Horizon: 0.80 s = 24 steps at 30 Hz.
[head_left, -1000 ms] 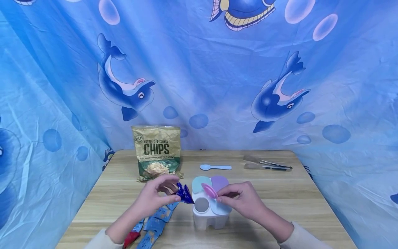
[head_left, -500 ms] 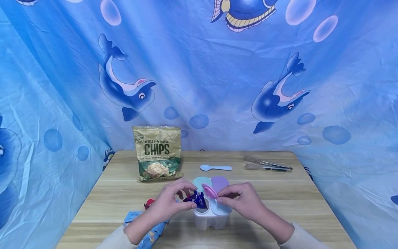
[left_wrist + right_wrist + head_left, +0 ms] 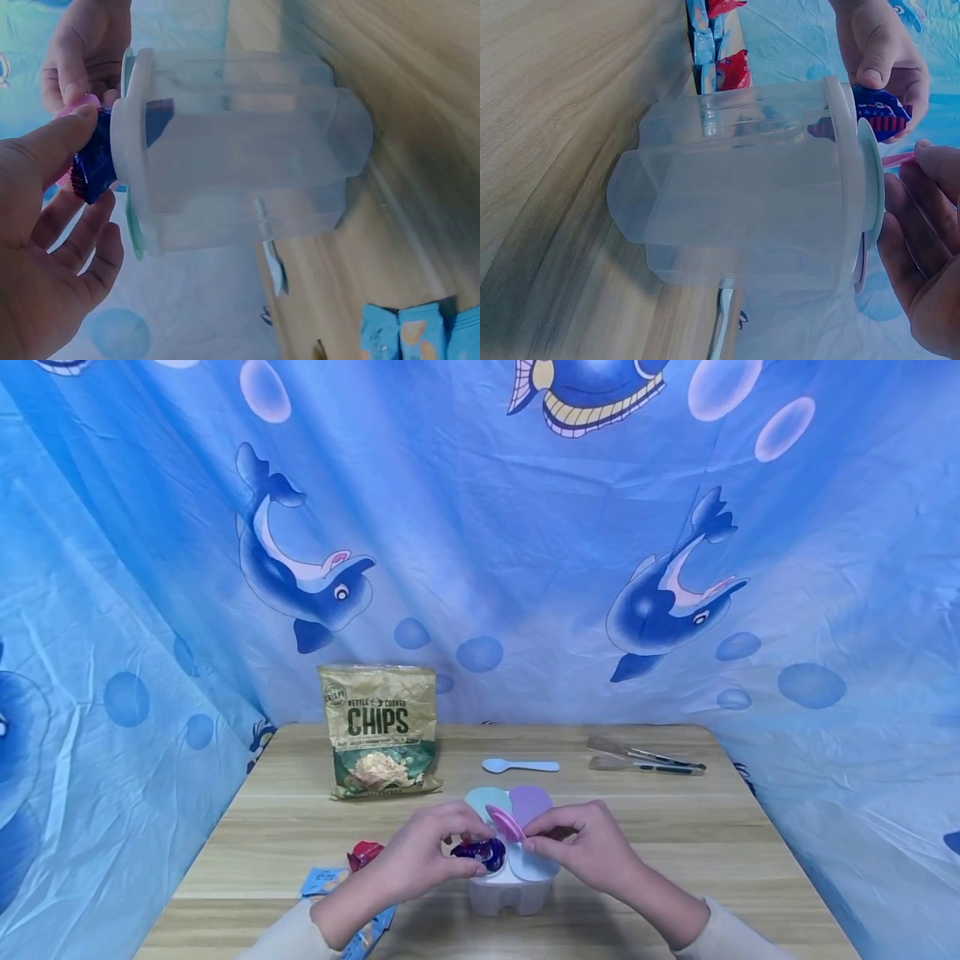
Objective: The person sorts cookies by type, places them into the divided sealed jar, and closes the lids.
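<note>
Left hand (image 3: 431, 852): thumb and fingers nearly closed, pinching the navy packet (image 3: 486, 853) at the box's mouth. Packet sits partly in the front left opening; a dark patch through the translucent wall is probably its lower end. Gripping the outer end presumably keeps the fingertips clear of the rim.

Right hand (image 3: 581, 839): thumb and fingers closed to a pinch on the edge of the pink lid (image 3: 506, 823), other fingers curled loosely. Lid tilted up beside the opening, likely to keep it out of the packet's way (hinged or loose, cannot tell). Mint (image 3: 486, 802), purple (image 3: 531, 800) and pale blue lids (image 3: 534, 862) lie down.

Box (image 3: 508, 897) upright, roughly midway between the table's (image 3: 247, 827) left and right edges, within reach of both hands. Red packet (image 3: 365, 854) and light blue packets (image 3: 322, 881) lie towards the left edge, handy for the left hand. Chips bag (image 3: 382, 735) upright towards the far left corner; spoon (image 3: 520, 765) near the far edge, tongs (image 3: 648, 758) by the far right corner, all apparently parked clear of the work.
</note>
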Available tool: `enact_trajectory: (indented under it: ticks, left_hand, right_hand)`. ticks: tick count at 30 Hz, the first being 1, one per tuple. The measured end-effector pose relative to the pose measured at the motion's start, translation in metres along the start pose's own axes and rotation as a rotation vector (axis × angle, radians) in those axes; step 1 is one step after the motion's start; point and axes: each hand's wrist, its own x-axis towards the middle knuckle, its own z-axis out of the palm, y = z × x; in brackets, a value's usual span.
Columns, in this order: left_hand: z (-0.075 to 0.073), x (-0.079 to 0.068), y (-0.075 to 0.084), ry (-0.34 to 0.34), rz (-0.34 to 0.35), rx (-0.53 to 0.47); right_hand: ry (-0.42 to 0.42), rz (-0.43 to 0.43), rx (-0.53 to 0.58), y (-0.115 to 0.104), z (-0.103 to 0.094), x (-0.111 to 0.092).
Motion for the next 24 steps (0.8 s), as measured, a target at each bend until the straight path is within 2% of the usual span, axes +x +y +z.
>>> enact_trajectory:
  ticks: [8, 12, 17, 20, 24]
  left_hand:
    - [0.0017, 0.0018, -0.0009, -0.089, 0.047, 0.150]
    - [0.0007, 0.0004, -0.0009, -0.097, 0.037, 0.137]
    - [0.0000, -0.0016, -0.0016, -0.066, 0.007, 0.093]
    - [0.0017, -0.0010, -0.0032, -0.057, 0.022, 0.105]
    - [0.0028, 0.0009, -0.0037, -0.082, 0.034, 0.150]
  right_hand:
    - [0.003, -0.027, -0.003, 0.0013, 0.0009, -0.0004]
    - [-0.001, -0.022, -0.002, 0.0018, 0.0015, -0.0011]
    - [-0.007, -0.002, 0.002, 0.0010, 0.0009, -0.0020]
    - [-0.009, 0.003, -0.001, 0.0005, 0.0005, -0.0020]
    - [-0.011, 0.002, -0.009, 0.0005, 0.0006, -0.0014]
